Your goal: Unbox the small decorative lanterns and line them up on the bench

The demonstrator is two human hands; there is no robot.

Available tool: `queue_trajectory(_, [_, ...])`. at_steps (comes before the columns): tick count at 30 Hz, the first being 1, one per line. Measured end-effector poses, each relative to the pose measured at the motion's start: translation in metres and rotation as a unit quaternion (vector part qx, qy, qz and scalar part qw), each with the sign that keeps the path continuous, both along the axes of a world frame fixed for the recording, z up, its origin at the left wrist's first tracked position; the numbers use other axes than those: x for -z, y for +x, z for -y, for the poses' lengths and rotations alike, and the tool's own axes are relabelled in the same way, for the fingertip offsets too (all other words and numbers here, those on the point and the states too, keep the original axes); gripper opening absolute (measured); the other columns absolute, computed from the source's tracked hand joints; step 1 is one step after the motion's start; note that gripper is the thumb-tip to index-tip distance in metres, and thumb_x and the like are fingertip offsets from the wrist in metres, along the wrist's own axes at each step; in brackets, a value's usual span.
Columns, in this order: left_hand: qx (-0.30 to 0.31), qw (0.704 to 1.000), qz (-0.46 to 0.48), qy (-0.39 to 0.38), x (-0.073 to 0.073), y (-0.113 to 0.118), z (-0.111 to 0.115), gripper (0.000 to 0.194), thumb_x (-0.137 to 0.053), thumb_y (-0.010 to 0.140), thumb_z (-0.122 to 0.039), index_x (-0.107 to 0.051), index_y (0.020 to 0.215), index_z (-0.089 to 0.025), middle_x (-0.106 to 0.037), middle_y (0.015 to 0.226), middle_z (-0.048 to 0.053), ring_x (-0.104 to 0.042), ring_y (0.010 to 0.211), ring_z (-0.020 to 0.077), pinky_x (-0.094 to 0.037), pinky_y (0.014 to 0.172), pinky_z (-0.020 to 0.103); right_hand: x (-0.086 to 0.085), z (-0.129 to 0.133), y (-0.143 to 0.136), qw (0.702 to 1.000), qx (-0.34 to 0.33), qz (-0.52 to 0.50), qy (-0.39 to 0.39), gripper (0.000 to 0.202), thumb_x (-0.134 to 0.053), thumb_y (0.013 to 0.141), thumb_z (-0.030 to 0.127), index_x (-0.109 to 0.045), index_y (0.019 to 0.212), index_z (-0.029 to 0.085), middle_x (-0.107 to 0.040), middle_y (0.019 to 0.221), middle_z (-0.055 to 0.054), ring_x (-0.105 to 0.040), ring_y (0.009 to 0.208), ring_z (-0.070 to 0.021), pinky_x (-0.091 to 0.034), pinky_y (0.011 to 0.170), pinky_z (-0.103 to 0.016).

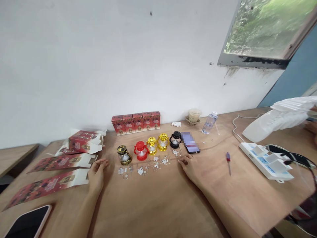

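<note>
Five small lanterns stand in an uneven row on the brown surface (153,198): a dark bronze-toned lantern (124,155), a red lantern (141,151), two gold lanterns (152,146) and a black lantern (175,139). Small white and clear parts (140,171) lie in groups in front of them.

The left hand (96,174) is beside the white end flaps of the flattened red cartons (47,185), left of the bronze-toned lantern. Its fingers are bent close together; I cannot tell whether the tips meet. The right hand (190,167) rests near the black lantern's parts and the lower end of a phone with a lit screen (190,142). Its fingers are loosely bunched, and whether thumb and fingertip touch is unclear. No object is visible in either hand.

Behind the lanterns, five red boxes (135,123) stand side by side near the wall, each with pale lettering above a lantern picture. The same kind of print runs across the flattened cartons and an opened carton (80,141), but the words are too small and blurred to read. A clear bottle (209,123) with a white cap carries bluish markings, also unreadable, as are the blue markings on the white power strip (266,162). A screwdriver (228,162) lies between the right hand and the strip. No brand can be made out.
</note>
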State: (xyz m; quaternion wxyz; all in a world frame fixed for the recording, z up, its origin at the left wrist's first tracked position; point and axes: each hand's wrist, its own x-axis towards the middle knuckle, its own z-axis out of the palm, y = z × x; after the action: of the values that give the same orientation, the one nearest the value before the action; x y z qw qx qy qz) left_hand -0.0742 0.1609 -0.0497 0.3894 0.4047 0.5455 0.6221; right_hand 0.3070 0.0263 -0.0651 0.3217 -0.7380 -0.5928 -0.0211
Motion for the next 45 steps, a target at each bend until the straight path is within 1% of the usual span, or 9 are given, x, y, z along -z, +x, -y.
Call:
queue_trajectory(3, [0.001,1.0,-0.008,-0.002,-0.001,-0.001,0.001,0.036,-0.065,0.049,-0.039,-0.059,0.077,-0.018,-0.063,0.077,0.001,-0.06,0.073,0.016,-0.049,0.08,0.034,-0.002,-0.002,0.0,0.999,-0.015,0.028,-0.016,0.017,-0.055,0.086,0.022,-0.062,0.071,0.02,-0.064,0.082,-0.003,-0.056,0.083,-0.0205,-0.039,0.072,-0.03])
queue_trajectory(11, [0.004,1.0,-0.024,-0.003,0.0,-0.002,0.002,0.038,-0.066,0.05,-0.042,-0.058,0.078,-0.019,-0.063,0.079,0.001,-0.06,0.075,0.0171,-0.049,0.079,0.034,-0.007,-0.005,-0.01,0.963,0.006,0.26,-0.077,0.012,-0.053,0.088,0.02,-0.062,0.084,0.014,-0.063,0.085,-0.01,-0.055,0.081,-0.0242,-0.037,0.071,-0.034])
queue_trajectory(16, [0.001,0.998,-0.062,0.014,0.005,-0.003,0.004,0.036,-0.061,0.055,-0.044,-0.057,0.08,-0.018,-0.063,0.077,0.003,-0.062,0.075,0.0182,-0.051,0.076,0.034,0.002,-0.006,-0.013,0.943,-0.008,0.33,-0.033,0.022,-0.041,0.09,0.011,-0.062,0.085,0.013,-0.063,0.086,-0.013,-0.054,0.079,-0.0241,-0.037,0.072,-0.036])
queue_trajectory(20, [0.002,0.993,-0.111,0.035,0.003,-0.002,0.009,0.037,-0.056,0.061,-0.045,-0.057,0.086,-0.018,-0.065,0.079,0.004,-0.063,0.082,0.0206,-0.051,0.08,0.037,0.007,-0.003,-0.012,0.935,-0.044,0.352,0.024,0.024,-0.042,0.085,0.002,-0.062,0.082,0.014,-0.063,0.081,-0.012,-0.055,0.078,-0.0231,-0.036,0.073,-0.034])
queue_trajectory(26, [0.01,0.974,-0.216,0.059,-0.007,0.002,0.022,0.029,-0.052,0.066,-0.036,-0.059,0.089,-0.019,-0.067,0.091,0.008,-0.064,0.088,0.0231,-0.051,0.082,0.037,0.002,-0.002,-0.01,0.923,-0.127,0.361,0.05,0.029,-0.045,0.076,-0.008,-0.058,0.068,0.017,-0.062,0.069,-0.008,-0.056,0.067,-0.022,-0.036,0.068,-0.033])
queue_trajectory(31, [-0.01,0.959,-0.273,0.076,-0.007,0.0,0.028,0.029,-0.047,0.07,-0.033,-0.056,0.093,-0.019,-0.065,0.1,0.01,-0.062,0.091,0.0238,-0.05,0.083,0.038,-0.004,-0.013,-0.001,0.902,-0.157,0.4,0.036,0.029,-0.047,0.074,-0.007,-0.064,0.082,0.014,-0.067,0.076,-0.01,-0.06,0.07,-0.0217,-0.038,0.07,-0.032])
queue_trajectory(35, [-0.02,0.946,-0.309,0.093,-0.006,-0.003,0.03,0.023,-0.048,0.068,-0.032,-0.058,0.085,-0.02,-0.065,0.094,0.009,-0.059,0.091,0.0271,-0.045,0.088,0.044,-0.011,-0.018,0.001,0.895,-0.186,0.405,0.015,0.029,-0.049,0.073,-0.007,-0.065,0.086,0.014,-0.069,0.079,-0.01,-0.062,0.075,-0.0216,-0.039,0.072,-0.031])
queue_trajectory(40, [-0.035,0.935,-0.33,0.123,-0.008,-0.003,0.031,0.017,-0.046,0.068,-0.031,-0.058,0.077,-0.022,-0.064,0.084,0.008,-0.058,0.088,0.027,-0.045,0.084,0.042,-0.014,-0.019,0.002,0.898,-0.19,0.396,0.021,0.023,-0.048,0.077,-0.002,-0.063,0.079,0.015,-0.067,0.076,-0.008,-0.061,0.074,-0.021,-0.038,0.072,-0.031])
queue_trajectory(45, [-0.063,0.928,-0.336,0.148,-0.007,0.0,0.033,0.014,-0.044,0.071,-0.028,-0.056,0.076,-0.022,-0.062,0.08,0.007,-0.059,0.082,0.0245,-0.047,0.078,0.038,-0.015,-0.03,0.008,0.908,-0.158,0.378,0.088,0.021,-0.043,0.085,0.006,-0.058,0.075,0.016,-0.062,0.07,-0.006,-0.055,0.069,-0.0196,-0.034,0.071,-0.031])
